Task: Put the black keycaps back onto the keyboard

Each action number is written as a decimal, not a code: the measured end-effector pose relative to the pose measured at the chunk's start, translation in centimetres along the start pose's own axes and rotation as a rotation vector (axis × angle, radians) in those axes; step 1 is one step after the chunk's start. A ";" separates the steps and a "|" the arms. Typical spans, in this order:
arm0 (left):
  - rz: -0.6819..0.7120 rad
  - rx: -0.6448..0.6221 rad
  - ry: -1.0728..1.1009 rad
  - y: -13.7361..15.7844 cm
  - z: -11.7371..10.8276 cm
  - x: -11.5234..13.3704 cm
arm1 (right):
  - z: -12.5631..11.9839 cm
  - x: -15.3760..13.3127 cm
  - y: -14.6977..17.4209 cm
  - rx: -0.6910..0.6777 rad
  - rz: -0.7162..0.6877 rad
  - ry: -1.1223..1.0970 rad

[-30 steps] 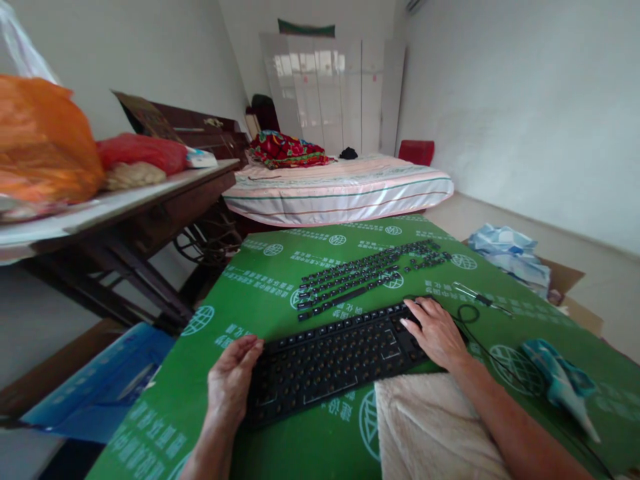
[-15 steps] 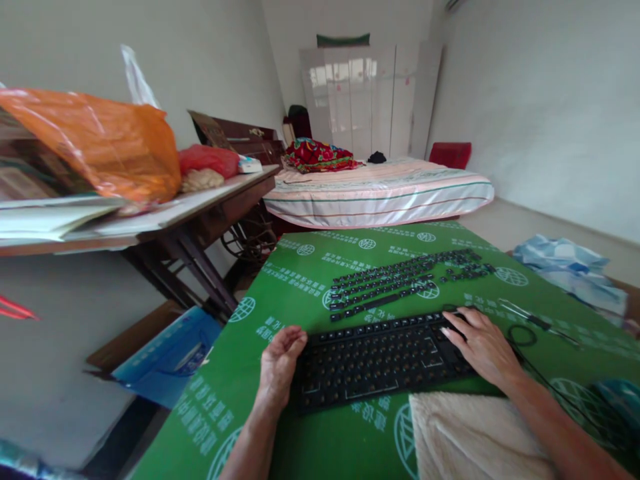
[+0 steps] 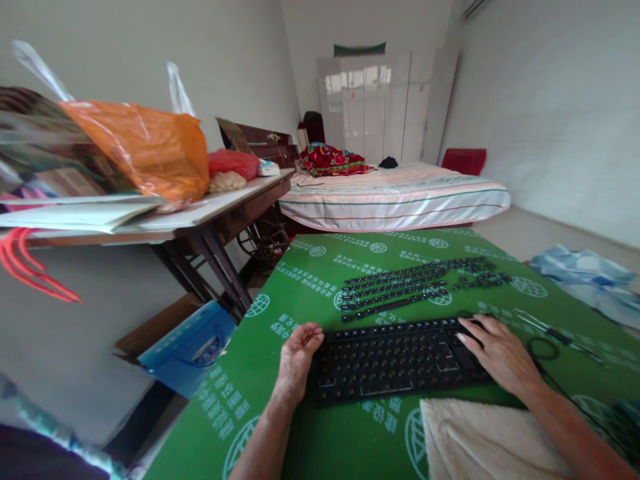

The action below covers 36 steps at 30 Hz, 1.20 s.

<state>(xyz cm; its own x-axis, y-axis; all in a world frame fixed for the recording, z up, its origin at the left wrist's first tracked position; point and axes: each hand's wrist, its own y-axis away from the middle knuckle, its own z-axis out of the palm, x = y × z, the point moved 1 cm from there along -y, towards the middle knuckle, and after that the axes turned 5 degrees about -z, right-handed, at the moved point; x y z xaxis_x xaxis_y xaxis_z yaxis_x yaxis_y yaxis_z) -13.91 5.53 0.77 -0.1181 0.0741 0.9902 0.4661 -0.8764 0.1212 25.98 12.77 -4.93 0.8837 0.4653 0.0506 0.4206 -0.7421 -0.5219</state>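
A black keyboard [image 3: 390, 361] lies on a green tabletop [image 3: 270, 407]. Most of its caps are off, while a top row of keys is still on. My left hand [image 3: 296, 357] rests against its upper left corner, fingers curled in and thumb close to them; whatever they might hold is hidden. Over the keyboard's upper right end lies my right hand [image 3: 503, 347], its fingers stretched out and thumb apart, touching the top. Behind the keyboard, loose black keycaps [image 3: 395, 288] are laid in rows, with a smaller cluster to their right.
A beige cloth [image 3: 480, 433] lies at the front edge. To the right are a screwdriver-like tool [image 3: 555, 335] and a black cable [image 3: 543, 347]. A side desk [image 3: 240, 200] at left carries an orange bag [image 3: 150, 147]. Beyond the tabletop is a bed [image 3: 400, 193].
The view has turned slightly left, so everything sits further right. Both hands keep nearly the same places on the keyboard.
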 end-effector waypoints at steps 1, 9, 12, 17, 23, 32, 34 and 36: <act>-0.001 -0.003 0.002 0.0 0.0 0.0 | 0.0 0.0 0.0 -0.004 0.003 0.000; -0.009 -0.018 0.024 0.2 0.1 0.1 | 0.4 0.3 0.4 -0.012 0.005 -0.002; -0.009 -0.020 0.036 0.2 0.2 0.0 | 0.5 0.6 0.4 -0.002 0.017 -0.044; 0.000 -0.036 0.049 0.4 0.4 -0.2 | 0.5 1.0 0.6 0.041 0.085 -0.106; 0.002 -0.055 0.074 0.7 0.8 -0.2 | 1.2 1.9 1.2 0.097 0.187 -0.140; -0.062 -0.032 0.114 1.5 1.1 0.2 | -1.6 1.1 0.7 0.166 0.126 -0.116; -0.079 -0.001 0.111 1.6 0.9 0.4 | -3.0 -1.0 0.0 0.190 0.108 -0.186; -0.092 0.036 0.098 1.7 0.6 0.8 | -4.5 -4.0 -1.1 0.176 0.063 -0.303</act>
<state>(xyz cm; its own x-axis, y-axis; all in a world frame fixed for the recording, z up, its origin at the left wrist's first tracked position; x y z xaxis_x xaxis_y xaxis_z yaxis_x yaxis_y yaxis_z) -12.69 4.42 1.81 -0.2455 0.1049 0.9637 0.4805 -0.8502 0.2150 22.90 9.52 -0.77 0.7949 0.5627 -0.2271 0.3023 -0.6918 -0.6558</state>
